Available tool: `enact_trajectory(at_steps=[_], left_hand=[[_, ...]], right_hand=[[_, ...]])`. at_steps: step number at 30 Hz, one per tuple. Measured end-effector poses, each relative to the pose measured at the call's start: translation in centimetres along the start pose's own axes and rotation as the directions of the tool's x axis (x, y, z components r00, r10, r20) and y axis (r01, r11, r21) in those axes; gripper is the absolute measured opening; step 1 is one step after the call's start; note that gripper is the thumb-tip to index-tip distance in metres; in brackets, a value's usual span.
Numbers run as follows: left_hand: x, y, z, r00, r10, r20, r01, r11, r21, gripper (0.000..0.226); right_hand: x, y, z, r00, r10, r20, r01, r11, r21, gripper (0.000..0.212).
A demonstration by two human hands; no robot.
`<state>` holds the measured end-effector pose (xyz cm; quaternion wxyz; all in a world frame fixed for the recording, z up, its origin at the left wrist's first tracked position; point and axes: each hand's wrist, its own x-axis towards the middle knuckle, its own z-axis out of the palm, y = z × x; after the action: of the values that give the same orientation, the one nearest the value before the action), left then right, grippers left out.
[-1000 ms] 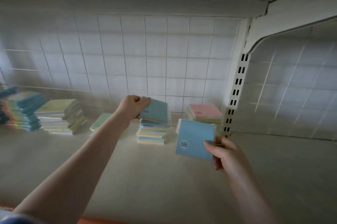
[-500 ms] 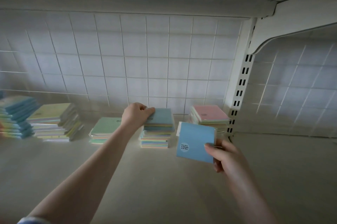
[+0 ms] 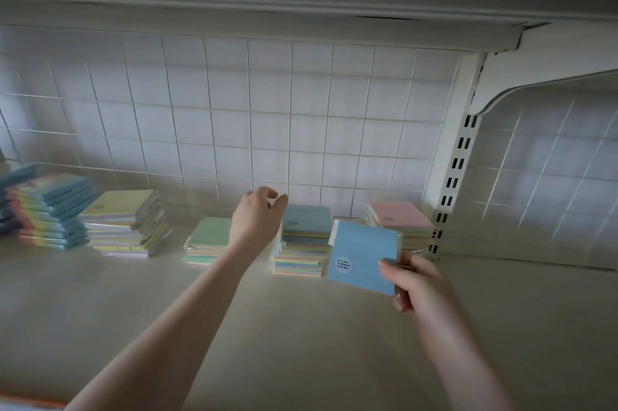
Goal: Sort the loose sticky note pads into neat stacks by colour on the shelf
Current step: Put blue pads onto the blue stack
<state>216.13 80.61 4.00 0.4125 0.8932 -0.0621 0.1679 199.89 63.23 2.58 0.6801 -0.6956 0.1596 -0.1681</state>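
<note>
At the far left of the shelf (image 3: 301,327) stands a blue-topped stack (image 3: 50,209), then a yellow-topped stack (image 3: 123,221) just beside it, then a low green-topped stack (image 3: 207,240). The left hand (image 3: 255,218) hovers at the left edge of the middle blue-topped stack (image 3: 302,243), its fingers loosely curved and apart, holding nothing. The right hand (image 3: 413,280) pinches a loose blue pad (image 3: 363,256) by its lower right corner, tilted, in front of that stack. A pink-topped stack (image 3: 399,220) sits beside the slotted upright (image 3: 454,173).
</note>
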Motion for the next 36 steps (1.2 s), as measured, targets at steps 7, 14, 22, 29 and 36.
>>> enact_trajectory(at_steps=[7,14,22,29,36], left_hand=[[-3.4,-2.1,-3.0,0.976,0.151,-0.157,-0.142,0.988,0.068,0.017],[-6.6,-5.6,-3.9,0.978,0.144,-0.152,-0.121,0.981,0.155,0.011],[-7.0,-8.0,-5.1,0.981,0.025,-0.193,0.011,0.983,0.185,0.006],[-6.2,-8.5,-5.0,0.973,0.015,-0.231,0.014,0.992,0.125,0.009],[-6.1,-8.5,-5.1,0.969,0.031,-0.246,-0.007,0.995,0.095,0.007]], right_hand=[[1.6,-2.7,2.4,0.998,-0.069,0.004,0.069,0.997,0.016,0.017],[4.3,-5.7,5.8,0.992,-0.127,0.024,0.128,0.990,-0.051,0.016],[6.4,-4.3,7.8,0.989,-0.145,-0.022,0.139,0.975,-0.175,0.016],[6.9,-2.6,8.6,0.971,-0.224,-0.077,0.191,0.931,-0.311,0.016],[7.1,-2.6,9.3,0.959,-0.260,-0.117,0.157,0.824,-0.545,0.027]])
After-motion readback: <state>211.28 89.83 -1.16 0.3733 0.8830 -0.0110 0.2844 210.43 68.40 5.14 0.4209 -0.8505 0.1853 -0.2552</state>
